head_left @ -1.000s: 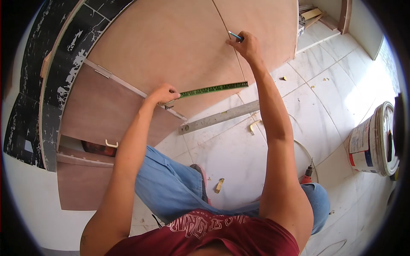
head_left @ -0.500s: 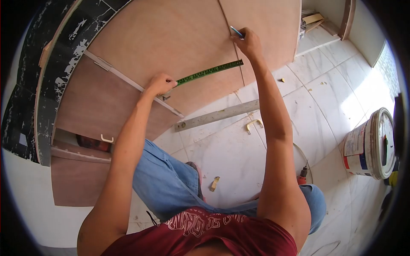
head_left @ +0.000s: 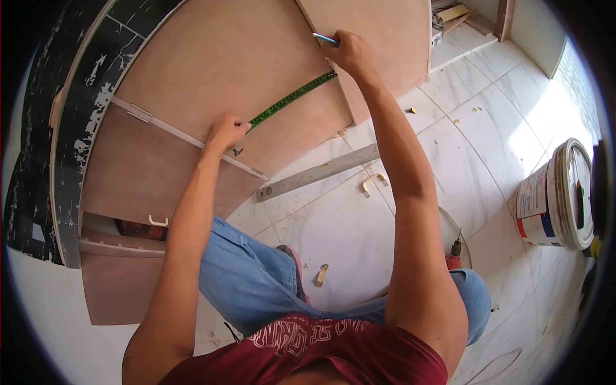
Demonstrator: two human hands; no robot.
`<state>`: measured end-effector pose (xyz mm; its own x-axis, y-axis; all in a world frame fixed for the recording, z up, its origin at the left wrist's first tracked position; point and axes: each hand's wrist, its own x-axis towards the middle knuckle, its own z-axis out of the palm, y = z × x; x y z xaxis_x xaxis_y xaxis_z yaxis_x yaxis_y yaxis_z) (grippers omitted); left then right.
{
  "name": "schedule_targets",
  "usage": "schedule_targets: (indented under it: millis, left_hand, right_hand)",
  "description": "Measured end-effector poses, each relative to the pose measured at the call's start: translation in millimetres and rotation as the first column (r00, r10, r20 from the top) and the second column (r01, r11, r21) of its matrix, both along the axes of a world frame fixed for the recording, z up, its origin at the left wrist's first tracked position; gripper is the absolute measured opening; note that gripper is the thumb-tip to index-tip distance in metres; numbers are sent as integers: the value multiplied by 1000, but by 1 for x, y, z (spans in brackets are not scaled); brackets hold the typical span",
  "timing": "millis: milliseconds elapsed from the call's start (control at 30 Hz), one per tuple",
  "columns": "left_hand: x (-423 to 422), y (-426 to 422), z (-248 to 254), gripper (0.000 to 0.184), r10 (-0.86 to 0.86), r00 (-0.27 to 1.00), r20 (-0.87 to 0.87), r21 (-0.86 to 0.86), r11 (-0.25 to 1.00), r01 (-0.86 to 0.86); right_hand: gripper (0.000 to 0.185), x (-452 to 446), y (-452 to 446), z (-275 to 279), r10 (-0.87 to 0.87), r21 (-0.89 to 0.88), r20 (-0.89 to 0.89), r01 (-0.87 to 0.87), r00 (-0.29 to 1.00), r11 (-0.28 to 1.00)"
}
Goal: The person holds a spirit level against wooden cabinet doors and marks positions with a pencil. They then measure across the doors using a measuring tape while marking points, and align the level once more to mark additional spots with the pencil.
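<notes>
My left hand [head_left: 227, 132] pinches the near end of a green measuring strip [head_left: 292, 97], low on a light brown door panel [head_left: 218, 58]. The strip slants up to the right, its far end at the panel's right edge. Just above that end, my right hand [head_left: 347, 51] holds a blue pencil [head_left: 325, 39], its white tip pointing left over the gap beside a second panel [head_left: 385, 38]. A small dark metal piece [head_left: 238, 152] shows below my left hand.
On the tiled floor lie a long grey level [head_left: 321, 172], a cream handle [head_left: 373, 183], a yellowish piece [head_left: 321, 275] and a red drill [head_left: 453, 256]. A white bucket [head_left: 553, 196] stands right. A drawer [head_left: 122, 246] is partly open at left.
The strip's far end has swung upward to the panel edge. The right-hand panel now stands slightly off the left one, with a wider gap. My right hand has shifted left with the pencil.
</notes>
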<state>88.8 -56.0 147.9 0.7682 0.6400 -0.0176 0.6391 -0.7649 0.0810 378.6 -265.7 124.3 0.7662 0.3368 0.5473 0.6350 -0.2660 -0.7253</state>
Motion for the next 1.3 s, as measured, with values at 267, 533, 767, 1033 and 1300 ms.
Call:
schedule_targets:
  millis: [267, 533, 767, 1033, 1300]
  left_hand:
    - [-11, 14, 1, 32, -73, 997, 31, -154, 985, 77]
    - [-5, 18, -1, 33, -46, 999, 7, -115, 992, 46]
    - [-5, 37, -9, 36, -8, 998, -62, -165, 986, -2]
    - [-8, 31, -6, 32, -137, 991, 2, -152, 979, 136]
    - [-10, 26, -4, 32, -114, 993, -7, -102, 988, 113]
  right_hand:
    - [27, 12, 9, -11, 102, 29, -2, -102, 995, 994]
    - [25, 17, 21, -6, 160, -34, 22, -159, 987, 987]
    - [20, 0, 17, -6, 44, 53, 22, -45, 999, 998]
    - [26, 12, 16, -15, 69, 85, -40, -65, 997, 994]
    - [25, 8, 13, -4, 60, 76, -5, -60, 998, 995]
